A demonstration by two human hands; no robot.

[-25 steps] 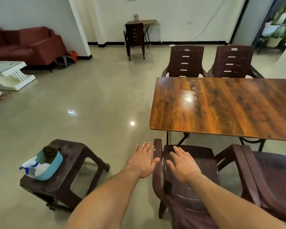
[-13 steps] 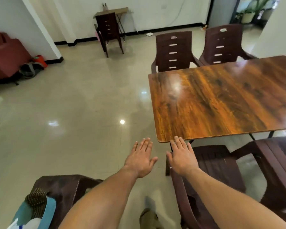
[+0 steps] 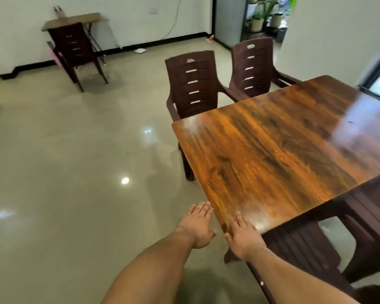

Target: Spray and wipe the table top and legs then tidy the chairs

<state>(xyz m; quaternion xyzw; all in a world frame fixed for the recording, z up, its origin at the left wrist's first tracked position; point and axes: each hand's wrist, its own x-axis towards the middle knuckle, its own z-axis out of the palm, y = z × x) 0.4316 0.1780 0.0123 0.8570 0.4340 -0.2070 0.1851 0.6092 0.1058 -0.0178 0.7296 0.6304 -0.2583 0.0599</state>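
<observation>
A glossy wooden table top (image 3: 283, 154) fills the right half of the head view. Two dark brown plastic chairs (image 3: 192, 88) (image 3: 253, 69) stand at its far side. A third brown chair (image 3: 305, 244) is tucked under the near edge, with another chair's arm (image 3: 364, 227) to its right. My left hand (image 3: 199, 226) hovers flat over the floor, just left of the table's near corner, fingers straight and holding nothing. My right hand (image 3: 242, 235) is flat with straight fingers at that corner, above the near chair; contact cannot be told.
Shiny tiled floor (image 3: 75, 172) spreads to the left. A further brown chair (image 3: 75, 49) stands by a small side table (image 3: 75, 19) at the far wall. Potted plants (image 3: 266, 18) sit beyond a doorway at the back right.
The view has swung right and forward; the stool with the spray bottle has left the frame. The near chair now sits further under the table. Both hands stay flat, now at the table's corner.
</observation>
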